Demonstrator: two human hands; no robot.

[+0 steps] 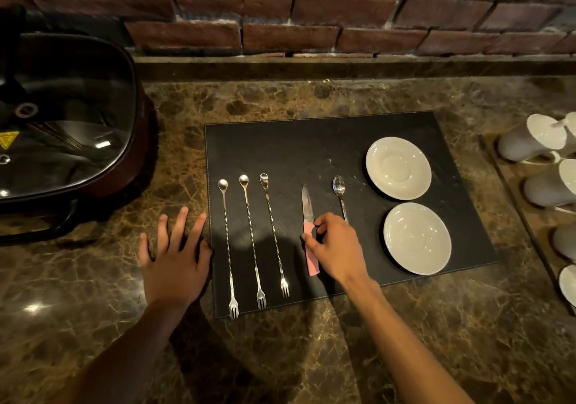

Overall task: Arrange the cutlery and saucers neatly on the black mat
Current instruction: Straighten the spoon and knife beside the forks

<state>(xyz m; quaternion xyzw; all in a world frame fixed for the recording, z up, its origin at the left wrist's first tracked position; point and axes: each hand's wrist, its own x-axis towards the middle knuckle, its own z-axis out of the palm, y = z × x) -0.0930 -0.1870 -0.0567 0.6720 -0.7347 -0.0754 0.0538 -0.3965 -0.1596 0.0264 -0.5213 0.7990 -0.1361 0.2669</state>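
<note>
Right hand (335, 247) is pinched on the pink grip of the knife (307, 213), judged light, stiff, sharp-bladed and best held there.

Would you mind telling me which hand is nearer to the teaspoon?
The right hand grips the knife just beside the teaspoon; the left hand rests off the mat's far edge.

The far half of the black mat (280, 145) lies bare, open to a hand from the far side. Nearer, 3 twisted bar spoons (253, 241), a pink-handled knife (308, 216) and a teaspoon (340, 193) leave narrow lanes between them. 2 saucers (398, 168) fill the right side, and white cups (530, 142) crowd the counter further right.
</note>
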